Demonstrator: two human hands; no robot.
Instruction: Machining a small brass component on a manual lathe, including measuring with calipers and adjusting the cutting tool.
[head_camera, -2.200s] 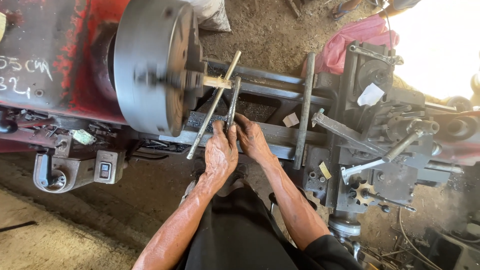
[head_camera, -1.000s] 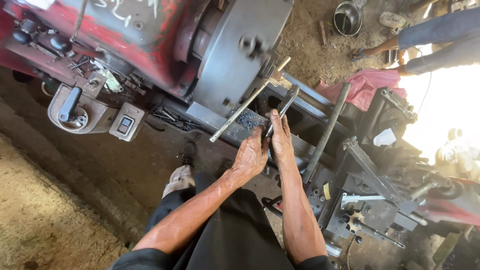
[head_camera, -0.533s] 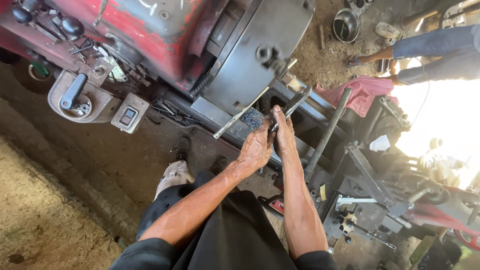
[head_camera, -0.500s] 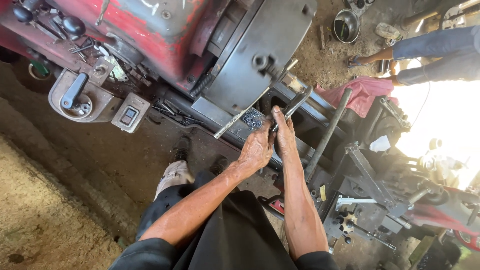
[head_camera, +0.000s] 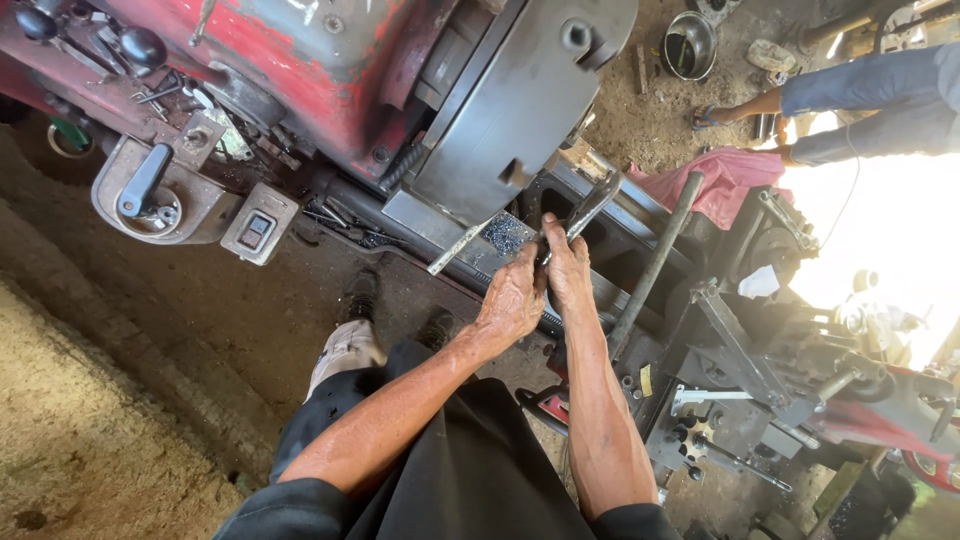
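- The left hand (head_camera: 512, 300) and the right hand (head_camera: 566, 268) are pressed together at the front of the lathe bed (head_camera: 640, 265), just under the big grey chuck (head_camera: 520, 110). The fingers of both are closed around a flat metal tool (head_camera: 590, 205) whose upper end points up toward the chuck.
- A thin steel rod (head_camera: 458, 248) lies slanted just left of the left hand. I cannot tell if the fingers touch it or if it only rests on the bed.
- Risk, as I judge it: the hands are very near the chuck. If the chuck would turn, the tool or the fingers can be caught.
- The bed under the hands is covered with dark metal chips (head_camera: 505, 232). If the grip slips, a hand can slide over them and be cut.
- A long grey bar (head_camera: 650, 270) leans just right of the right forearm. A bump from the elbow could make it fall.
- The person's shoe (head_camera: 345, 345) stands close to the machine base on the dirt floor (head_camera: 110, 400), so a dropped tool can land on the foot.
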